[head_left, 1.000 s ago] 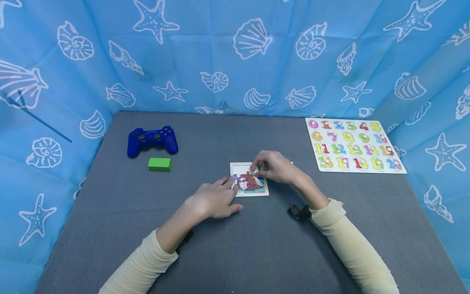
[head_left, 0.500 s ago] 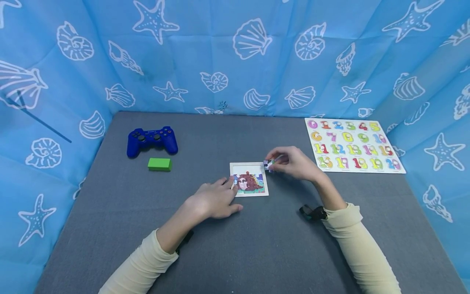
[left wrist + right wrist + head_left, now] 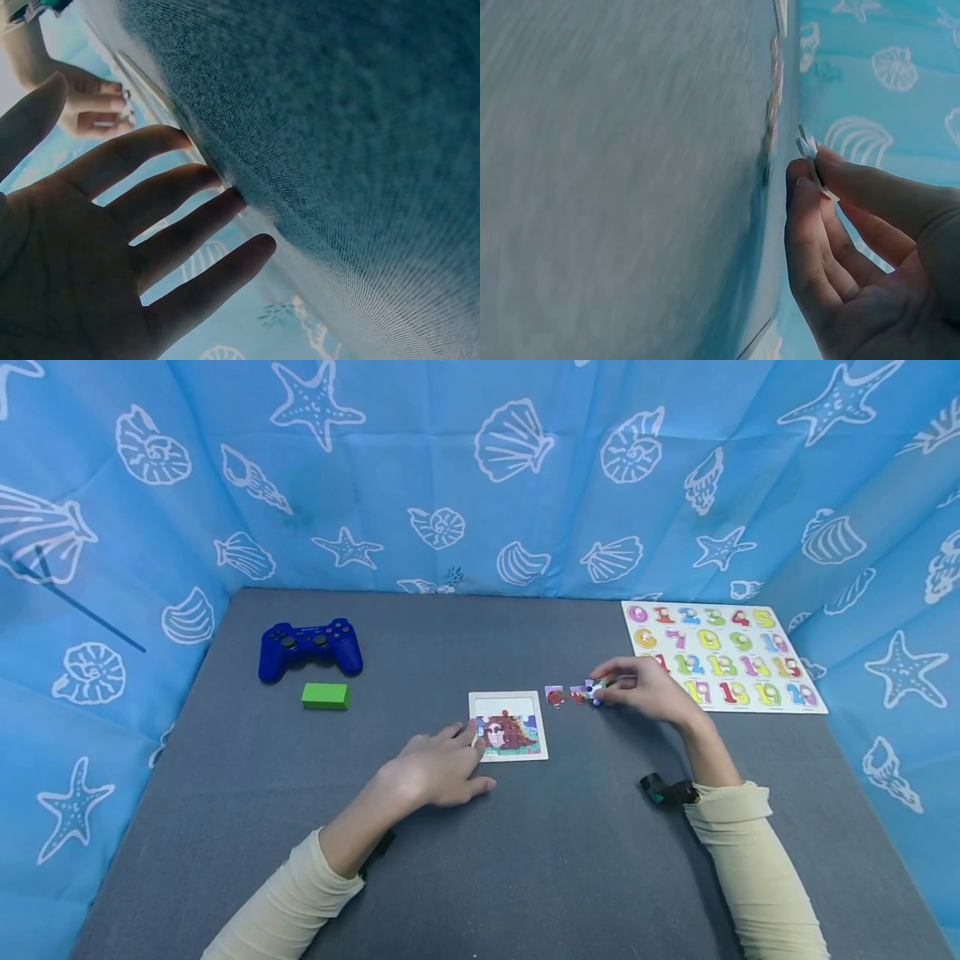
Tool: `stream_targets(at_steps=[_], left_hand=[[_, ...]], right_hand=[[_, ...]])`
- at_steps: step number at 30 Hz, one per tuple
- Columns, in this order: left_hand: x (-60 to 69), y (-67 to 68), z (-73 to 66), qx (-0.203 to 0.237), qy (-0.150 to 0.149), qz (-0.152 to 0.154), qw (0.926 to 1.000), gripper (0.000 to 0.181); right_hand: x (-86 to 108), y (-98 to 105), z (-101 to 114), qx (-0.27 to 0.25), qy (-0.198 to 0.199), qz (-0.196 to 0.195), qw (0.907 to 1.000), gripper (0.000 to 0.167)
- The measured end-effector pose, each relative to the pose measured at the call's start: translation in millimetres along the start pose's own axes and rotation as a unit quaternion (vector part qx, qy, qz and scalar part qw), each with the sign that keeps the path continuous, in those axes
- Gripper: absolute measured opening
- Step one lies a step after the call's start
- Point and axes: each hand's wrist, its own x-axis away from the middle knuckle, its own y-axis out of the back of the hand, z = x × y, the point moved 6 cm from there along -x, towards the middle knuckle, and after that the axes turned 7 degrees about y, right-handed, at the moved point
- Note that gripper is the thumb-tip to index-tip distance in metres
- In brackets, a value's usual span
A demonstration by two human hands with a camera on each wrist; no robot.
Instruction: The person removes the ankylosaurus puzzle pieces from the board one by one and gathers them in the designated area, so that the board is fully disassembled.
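Several spread left fingers [image 3: 210, 285] touch a framed puzzle [image 3: 513, 731]; right fingers [image 3: 808, 240] pinch a piece [image 3: 592, 691].

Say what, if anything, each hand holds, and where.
Right hand pinches a puzzle piece between thumb and fingers; exactly which edge is unclear. Left hand holds nothing, only touching the puzzle frame.

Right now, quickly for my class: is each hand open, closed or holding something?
Left hand: open, touching the left side of the jigsaw frame.
Right hand: closed, pinching a jigsaw piece.
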Motion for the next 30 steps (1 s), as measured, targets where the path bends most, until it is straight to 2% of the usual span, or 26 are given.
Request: stream_targets(at_steps=[10,17,21,30], left_hand=[[0.4,0.1,0.2,-0.001,-0.004,-0.003,1.0,0.072],[0.4,0.2,0.4,0.002,-0.005,-0.001,1.0,0.072],[0.2,0.2,0.5,0.003,-0.005,0.001,1.0,0.072],[0.0,-0.1,0.7,0.003,-0.003,0.004,1.0,0.073]], right_hand=[[4.6,9,-13,0.013,-0.011,-0.002,0.9998,0.026],[3.0,9,-13,0.054,-0.009,-0.004,0.9985,0.024],[3.1,8,-12,0.079,-0.023,-0.006,0.9966,0.024],[5.3,8,-11,0.08,-0.041,-0.011,0.9959,0.027]])
